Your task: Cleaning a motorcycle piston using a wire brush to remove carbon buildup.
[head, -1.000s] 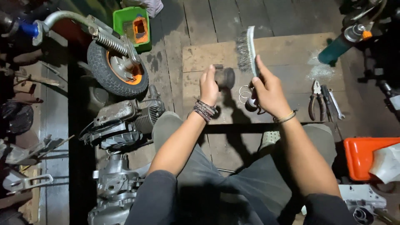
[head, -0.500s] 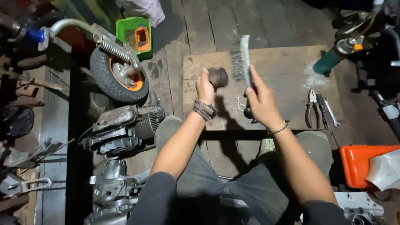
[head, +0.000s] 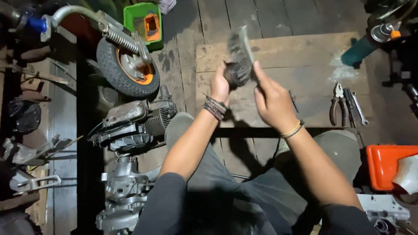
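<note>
Swung inward since half a second ago: grey-bristled wire brush with pale handle (head: 240,54), now laid bristles-first against small dark round metal part (head: 231,75), likely for scrubbing. Left hand (head: 220,85) fingers wrapped tight around that part, raised over pale wooden board (head: 305,74). Right hand (head: 274,100) clasping brush handle, index extended along it for pressure. Red-handled pliers (head: 336,104) parked aside

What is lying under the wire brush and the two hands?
A pale wooden board on dark floor planks, below the wire brush. The part beneath the hands is hidden.
</note>
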